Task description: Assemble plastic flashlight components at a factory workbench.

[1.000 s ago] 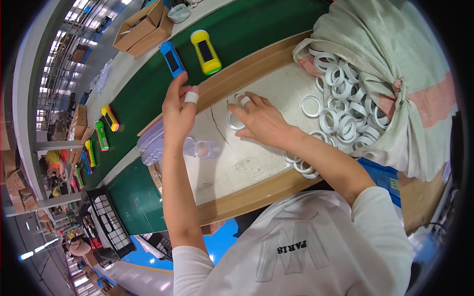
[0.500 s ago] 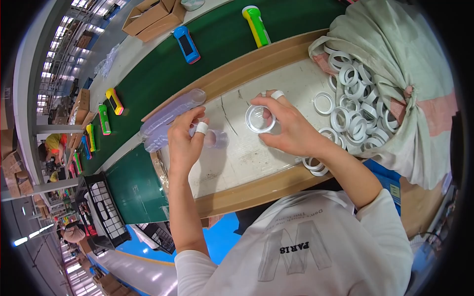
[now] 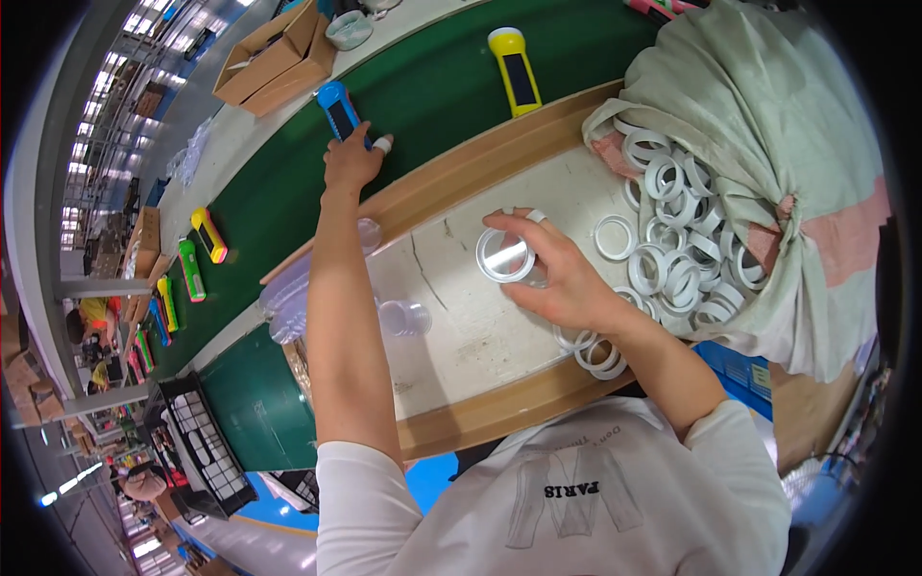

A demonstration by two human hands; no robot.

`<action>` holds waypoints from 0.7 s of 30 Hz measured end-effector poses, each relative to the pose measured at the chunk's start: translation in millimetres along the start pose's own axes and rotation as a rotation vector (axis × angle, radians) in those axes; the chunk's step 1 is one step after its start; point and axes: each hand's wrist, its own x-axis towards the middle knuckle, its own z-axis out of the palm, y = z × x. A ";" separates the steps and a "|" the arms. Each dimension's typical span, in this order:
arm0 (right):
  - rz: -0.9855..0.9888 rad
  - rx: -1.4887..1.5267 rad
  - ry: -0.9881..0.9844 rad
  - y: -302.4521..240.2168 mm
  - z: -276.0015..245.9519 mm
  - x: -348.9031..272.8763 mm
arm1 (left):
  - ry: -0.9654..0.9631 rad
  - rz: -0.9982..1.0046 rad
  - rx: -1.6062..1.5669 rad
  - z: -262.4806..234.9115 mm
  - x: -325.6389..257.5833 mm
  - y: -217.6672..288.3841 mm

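My left hand reaches over the tray's far wall to the green belt, its fingers around the near end of a blue flashlight with a dark panel. White tape wraps one of its fingertips. Above the tray, my right hand holds a white ring with a clear plastic cup in it, pinched between thumb and fingers. Beneath my left forearm lie nested clear plastic cups, partly hidden by the arm. A few loose clear cups lie beside them.
Loose white rings spill from a pale woven sack at the right. The shallow tray has brown walls. On the green belt lie a yellow flashlight and several others at left. An open cardboard box stands beyond.
My left hand has moved from the clear cups out to the blue flashlight on the belt. My right hand keeps the ring and cup. A yellow flashlight lies where a green-and-yellow one was.
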 end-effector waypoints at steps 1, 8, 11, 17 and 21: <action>0.126 0.080 -0.032 3.4 -3.8 -1.6 | -0.012 -0.002 0.017 -1.3 2.3 4.0; 0.109 -0.006 0.057 -4.3 -17.3 -4.4 | -0.071 0.077 -1.215 -92.7 -100.2 16.5; 0.126 0.074 0.110 -6.3 -16.8 -3.8 | -0.163 0.130 -1.312 -145.8 -184.1 20.6; 0.109 0.246 0.160 -19.6 -15.2 -10.5 | -0.264 0.223 -1.269 -192.0 -298.4 21.5; -0.195 0.068 0.082 -29.4 -17.1 -25.9 | -0.357 0.076 -1.233 -203.4 -329.6 34.3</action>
